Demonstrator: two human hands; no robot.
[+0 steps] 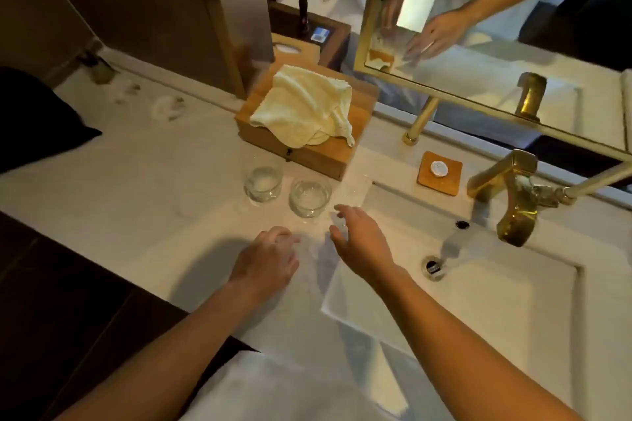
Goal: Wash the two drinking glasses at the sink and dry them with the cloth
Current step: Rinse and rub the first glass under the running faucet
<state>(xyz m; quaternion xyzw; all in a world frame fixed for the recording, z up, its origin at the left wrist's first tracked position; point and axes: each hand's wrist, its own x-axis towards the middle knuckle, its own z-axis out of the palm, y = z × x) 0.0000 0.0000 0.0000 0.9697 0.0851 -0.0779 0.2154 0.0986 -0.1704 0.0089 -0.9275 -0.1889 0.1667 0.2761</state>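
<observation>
On the white counter [143, 161] left of the sink [478, 301], two glasses [263, 184] [310, 197] stand upright side by side, just near of a wooden box [307, 143] with the cloth [304, 111] draped over it. The right hand [359, 237] hovers spread wide, empty, near the right glass; the left hand [266, 260] is loosely curled, holding nothing

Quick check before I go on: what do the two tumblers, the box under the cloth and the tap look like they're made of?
The two glasses look like clear glass: the counter shows through them. The box looks like plain light wood, with grain and a small dark clasp. The faucet appears to be metal in a shiny gold or brass finish; solid or plated, I cannot tell.
</observation>
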